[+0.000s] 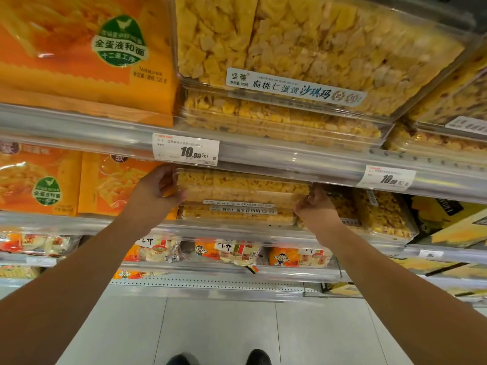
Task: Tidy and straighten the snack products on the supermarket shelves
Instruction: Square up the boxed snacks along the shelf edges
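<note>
A clear plastic box of yellow sachima cakes (241, 187) sits on top of a low stack of the same boxes (237, 214) on the middle shelf, just under the upper shelf rail. My left hand (162, 191) grips its left end with curled fingers. My right hand (315, 205) grips its right end. More clear sachima boxes (303, 48) stand stacked on the shelf above.
Orange snack bags (79, 56) fill the upper left and more orange bags (39, 180) the middle left. A price tag (185, 149) hangs on the upper rail (79, 122). Other clear boxes (382, 214) sit to the right, small snack packs (237, 252) below.
</note>
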`<act>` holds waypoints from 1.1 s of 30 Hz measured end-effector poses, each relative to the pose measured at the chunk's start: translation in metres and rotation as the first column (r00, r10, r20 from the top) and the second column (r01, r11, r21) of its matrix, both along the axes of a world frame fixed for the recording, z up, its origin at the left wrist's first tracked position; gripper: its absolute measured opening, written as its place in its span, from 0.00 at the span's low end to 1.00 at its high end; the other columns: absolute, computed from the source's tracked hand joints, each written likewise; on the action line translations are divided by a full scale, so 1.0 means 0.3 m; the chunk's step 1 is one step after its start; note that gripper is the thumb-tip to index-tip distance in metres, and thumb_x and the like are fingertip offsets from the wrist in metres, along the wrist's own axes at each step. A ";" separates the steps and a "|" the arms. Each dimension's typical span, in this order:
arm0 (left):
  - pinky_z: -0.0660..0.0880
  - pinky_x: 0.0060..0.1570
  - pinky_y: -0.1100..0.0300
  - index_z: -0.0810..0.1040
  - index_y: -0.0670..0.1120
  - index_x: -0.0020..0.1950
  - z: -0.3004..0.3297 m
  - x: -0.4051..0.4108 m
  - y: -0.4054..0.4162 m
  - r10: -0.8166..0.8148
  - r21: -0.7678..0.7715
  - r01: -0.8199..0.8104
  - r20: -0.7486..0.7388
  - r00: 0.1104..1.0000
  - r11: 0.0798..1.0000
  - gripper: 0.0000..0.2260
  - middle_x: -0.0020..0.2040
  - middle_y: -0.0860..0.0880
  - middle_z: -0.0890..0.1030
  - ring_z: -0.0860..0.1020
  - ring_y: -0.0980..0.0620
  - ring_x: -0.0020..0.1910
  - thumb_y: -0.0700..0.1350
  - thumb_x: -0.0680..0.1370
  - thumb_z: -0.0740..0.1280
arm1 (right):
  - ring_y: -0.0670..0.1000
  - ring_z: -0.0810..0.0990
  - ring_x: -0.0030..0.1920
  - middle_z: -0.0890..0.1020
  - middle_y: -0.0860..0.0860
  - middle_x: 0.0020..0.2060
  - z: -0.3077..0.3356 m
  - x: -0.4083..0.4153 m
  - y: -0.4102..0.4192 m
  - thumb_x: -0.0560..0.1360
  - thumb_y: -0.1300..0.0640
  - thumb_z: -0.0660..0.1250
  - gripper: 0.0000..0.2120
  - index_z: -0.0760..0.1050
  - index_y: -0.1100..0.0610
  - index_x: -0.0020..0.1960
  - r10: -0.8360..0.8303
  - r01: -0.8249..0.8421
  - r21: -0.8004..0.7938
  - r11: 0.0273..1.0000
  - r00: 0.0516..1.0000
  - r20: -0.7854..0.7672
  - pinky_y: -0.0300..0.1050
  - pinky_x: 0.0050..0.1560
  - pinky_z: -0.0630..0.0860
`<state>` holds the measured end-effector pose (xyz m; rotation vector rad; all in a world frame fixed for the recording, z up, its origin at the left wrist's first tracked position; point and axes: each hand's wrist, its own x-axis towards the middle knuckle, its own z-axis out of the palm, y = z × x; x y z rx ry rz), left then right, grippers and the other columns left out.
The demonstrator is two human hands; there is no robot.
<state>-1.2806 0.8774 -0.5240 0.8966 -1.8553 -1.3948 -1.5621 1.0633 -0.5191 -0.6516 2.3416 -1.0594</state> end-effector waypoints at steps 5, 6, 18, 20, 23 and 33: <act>0.73 0.41 0.76 0.74 0.54 0.55 -0.008 -0.004 0.000 0.017 0.021 -0.017 0.005 1.000 1.000 0.25 0.38 0.68 0.80 0.79 0.69 0.41 0.26 0.70 0.71 | 0.46 0.78 0.44 0.77 0.48 0.45 -0.003 -0.006 -0.007 0.76 0.67 0.63 0.19 0.67 0.43 0.53 0.027 -0.026 0.044 0.999 0.999 -0.032 0.34 0.34 0.72; 0.73 0.41 0.77 0.74 0.52 0.57 -0.011 -0.006 0.001 0.017 0.026 -0.017 0.009 1.000 1.000 0.25 0.39 0.68 0.80 0.79 0.70 0.42 0.26 0.70 0.71 | 0.47 0.77 0.44 0.76 0.48 0.45 -0.005 -0.007 -0.007 0.75 0.68 0.63 0.19 0.67 0.44 0.52 0.025 -0.025 0.033 0.999 1.000 -0.010 0.32 0.33 0.73; 0.68 0.56 0.73 0.65 0.39 0.68 -0.152 -0.032 0.321 0.386 -0.100 -0.380 0.053 0.921 0.920 0.28 0.61 0.43 0.69 0.70 0.57 0.57 0.28 0.71 0.70 | 0.48 0.73 0.36 0.74 0.52 0.38 -0.008 0.014 0.026 0.75 0.77 0.57 0.18 0.72 0.54 0.48 -0.022 0.174 -0.290 0.941 0.887 0.461 0.35 0.32 0.72; 0.73 0.59 0.61 0.70 0.40 0.65 -0.180 -0.055 0.399 0.223 -0.175 -0.202 0.110 0.969 0.964 0.22 0.59 0.46 0.72 0.73 0.56 0.56 0.29 0.73 0.69 | 0.48 0.70 0.36 0.74 0.53 0.38 -0.011 0.025 0.061 0.77 0.76 0.55 0.15 0.71 0.57 0.48 0.041 0.138 -0.341 0.930 0.883 0.468 0.34 0.33 0.69; 0.74 0.61 0.45 0.76 0.40 0.64 -0.182 -0.107 0.427 -0.012 -0.433 0.141 0.288 0.958 0.891 0.20 0.61 0.47 0.75 0.75 0.46 0.60 0.31 0.72 0.70 | 0.46 0.75 0.47 0.78 0.51 0.50 -0.033 0.046 0.151 0.77 0.76 0.58 0.21 0.71 0.54 0.60 0.044 0.075 -0.321 0.944 0.936 0.348 0.33 0.42 0.75; 0.70 0.62 0.60 0.74 0.50 0.67 -0.156 -0.412 0.595 -0.305 -0.212 0.422 0.426 0.851 0.881 0.17 0.64 0.55 0.74 0.72 0.55 0.63 0.41 0.78 0.65 | 0.56 0.83 0.54 0.82 0.56 0.53 -0.121 -0.117 0.551 0.74 0.67 0.70 0.21 0.71 0.54 0.64 -0.185 0.352 -0.264 0.898 0.846 0.500 0.57 0.60 0.77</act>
